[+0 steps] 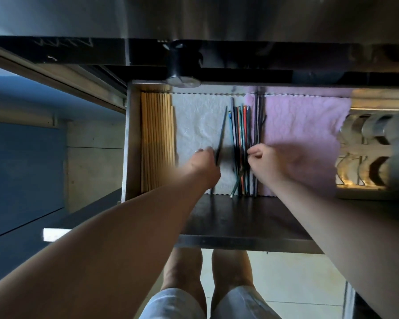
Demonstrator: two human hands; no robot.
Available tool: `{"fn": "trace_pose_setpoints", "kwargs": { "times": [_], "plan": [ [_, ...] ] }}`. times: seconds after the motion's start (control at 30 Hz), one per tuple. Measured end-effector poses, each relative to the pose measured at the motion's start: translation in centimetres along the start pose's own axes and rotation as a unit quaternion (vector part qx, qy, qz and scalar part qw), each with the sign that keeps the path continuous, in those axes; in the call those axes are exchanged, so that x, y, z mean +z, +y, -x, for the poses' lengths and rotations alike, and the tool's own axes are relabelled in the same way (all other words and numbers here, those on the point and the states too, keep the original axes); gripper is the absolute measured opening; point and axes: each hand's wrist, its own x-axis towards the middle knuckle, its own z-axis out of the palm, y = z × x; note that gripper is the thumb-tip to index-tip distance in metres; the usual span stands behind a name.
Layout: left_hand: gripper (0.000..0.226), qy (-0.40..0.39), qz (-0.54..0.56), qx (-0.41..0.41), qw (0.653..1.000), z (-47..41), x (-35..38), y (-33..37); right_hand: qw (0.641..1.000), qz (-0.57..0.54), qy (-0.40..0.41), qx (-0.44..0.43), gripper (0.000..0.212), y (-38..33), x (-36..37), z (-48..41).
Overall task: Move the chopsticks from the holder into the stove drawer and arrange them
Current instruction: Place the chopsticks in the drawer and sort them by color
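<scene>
The stove drawer (240,217) stands pulled out below me. A row of bamboo chopsticks (157,139) lies lengthwise along its left wall. In the middle, a bundle of dark and coloured chopsticks (242,134) lies where a white cloth (200,125) meets a pink cloth (302,127). My left hand (202,165) pinches a single dark chopstick (222,132), which tilts away from the bundle. My right hand (266,162) is closed on the near part of the bundle, at its right side. The holder is not in view.
A black stove knob (182,65) juts out above the drawer's back edge. Metal racks (366,155) with shiny dishware fill the drawer's right side. A blue cabinet front (23,171) stands to the left. My legs are over a tiled floor below.
</scene>
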Motion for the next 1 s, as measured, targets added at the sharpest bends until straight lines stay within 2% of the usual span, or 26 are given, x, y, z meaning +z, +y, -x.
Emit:
{"fn": "trace_pose_setpoints", "kwargs": {
  "times": [0.1,0.4,0.53,0.63,0.7,0.77,0.87,1.0],
  "plan": [
    [0.033,0.031,0.022,-0.029,0.999,-0.5,1.1,1.3,1.000,0.008,0.018,-0.005,0.024,1.4,-1.0,-0.5],
    [0.027,0.078,0.032,-0.079,0.993,-1.5,2.9,3.1,0.998,0.059,-0.008,-0.009,0.020,4.1,-2.4,-1.7],
    [0.025,0.067,0.103,-0.108,0.987,-1.6,2.9,3.2,0.998,0.051,-0.021,0.001,0.026,4.0,-1.7,-2.6],
    [0.030,0.068,0.172,-0.132,0.974,-1.5,2.8,3.4,0.998,0.047,-0.021,0.028,0.024,3.5,-1.0,-3.2],
    [0.026,0.066,0.207,-0.139,0.966,-1.5,2.7,3.6,0.997,0.054,-0.029,0.036,0.021,3.2,-0.8,-3.5],
    [0.018,0.070,0.227,-0.147,0.960,-1.6,2.7,3.7,0.998,0.051,-0.029,0.039,0.028,3.2,-0.8,-3.5],
    [0.018,0.082,0.247,-0.152,0.953,-1.9,2.9,4.1,0.998,0.045,-0.014,0.035,0.026,3.5,-1.4,-3.3],
    [0.013,0.119,0.261,-0.156,0.945,-2.2,3.3,5.2,0.998,0.057,0.014,-0.003,0.031,4.1,-2.0,-3.1]
  ]
}}
